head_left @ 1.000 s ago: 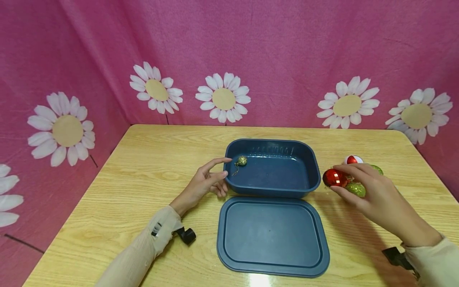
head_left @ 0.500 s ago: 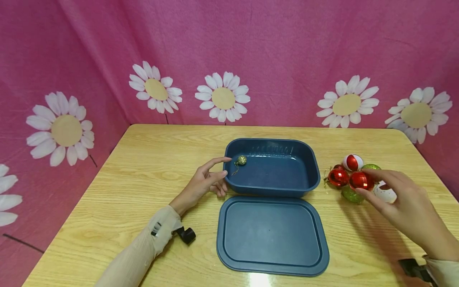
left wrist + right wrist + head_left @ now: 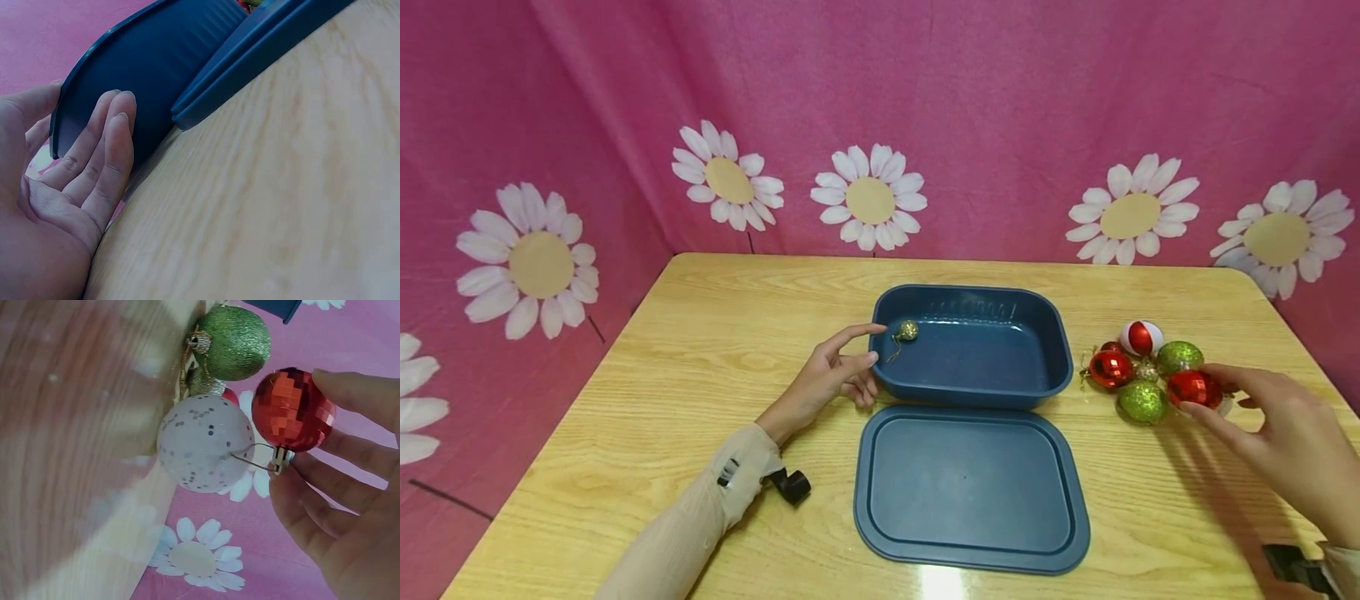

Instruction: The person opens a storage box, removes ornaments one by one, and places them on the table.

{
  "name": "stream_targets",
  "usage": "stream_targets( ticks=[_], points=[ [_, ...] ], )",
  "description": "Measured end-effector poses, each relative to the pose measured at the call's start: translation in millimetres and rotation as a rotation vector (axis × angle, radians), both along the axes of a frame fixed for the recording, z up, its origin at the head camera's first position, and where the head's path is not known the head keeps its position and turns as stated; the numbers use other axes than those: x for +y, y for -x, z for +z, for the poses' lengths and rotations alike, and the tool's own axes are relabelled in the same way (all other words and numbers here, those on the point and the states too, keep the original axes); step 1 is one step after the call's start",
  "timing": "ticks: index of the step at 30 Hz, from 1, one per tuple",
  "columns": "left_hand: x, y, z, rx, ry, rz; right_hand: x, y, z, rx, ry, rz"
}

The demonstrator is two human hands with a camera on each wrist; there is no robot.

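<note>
My right hand (image 3: 1277, 433) pinches a shiny red faceted Christmas bauble (image 3: 294, 409) between thumb and fingertips, its cap and string hanging free. Close by lies a white speckled bauble (image 3: 206, 444), mostly hidden by the hand in the head view. To their left sit green glitter baubles (image 3: 1142, 402), another red bauble (image 3: 1110, 368), a red-and-white one (image 3: 1141, 338) and a small gold one (image 3: 1146, 369). My left hand (image 3: 820, 379) touches the left rim of a dark blue box (image 3: 970, 396) with loosely extended fingers. Inside that box rests a small gold glitter bauble (image 3: 907, 331).
A blue lid (image 3: 970, 487) lies flat on the wooden table (image 3: 737, 333), right in front of the box. A pink curtain (image 3: 1000, 108) with white daisies hangs behind the table and along its sides.
My right hand has moved right with the red bauble, from the left side of the cluster to its right side, uncovering the other baubles. The left hand keeps its place at the box.
</note>
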State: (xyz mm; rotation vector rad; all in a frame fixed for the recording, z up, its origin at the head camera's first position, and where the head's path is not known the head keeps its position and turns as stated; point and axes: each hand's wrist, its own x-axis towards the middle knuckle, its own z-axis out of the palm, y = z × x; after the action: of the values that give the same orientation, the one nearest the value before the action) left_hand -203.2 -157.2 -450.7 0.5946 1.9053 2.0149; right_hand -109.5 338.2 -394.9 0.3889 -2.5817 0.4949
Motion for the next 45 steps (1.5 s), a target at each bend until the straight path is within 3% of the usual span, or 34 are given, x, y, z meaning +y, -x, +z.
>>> stream_targets(
  ticks=[8, 15, 26, 39, 45],
  points=[
    [-1, 1.5, 0.3, 0.002, -0.004, -0.003, -5, 2.2, -3.7, -0.092, -0.057, -0.009],
    [-1, 1.1, 1.1, -0.005, 0.0, 0.0, -12, 3.2, -8.8, -0.068, -0.073, 0.045],
    [0, 0.1, 1.5, -0.009, 0.003, -0.001, -16, 2.1, -15.0, -0.119, -0.068, 0.086],
    [0, 0.2, 1.0, 0.011, 0.009, 0.01, -22, 3.3, -16.7, -0.21, -0.066, 0.067],
    [1, -0.3, 1.3, 0.009, 0.009, 0.008, -22, 2.1, -14.9, -0.196, -0.07, 0.064]
  ],
)
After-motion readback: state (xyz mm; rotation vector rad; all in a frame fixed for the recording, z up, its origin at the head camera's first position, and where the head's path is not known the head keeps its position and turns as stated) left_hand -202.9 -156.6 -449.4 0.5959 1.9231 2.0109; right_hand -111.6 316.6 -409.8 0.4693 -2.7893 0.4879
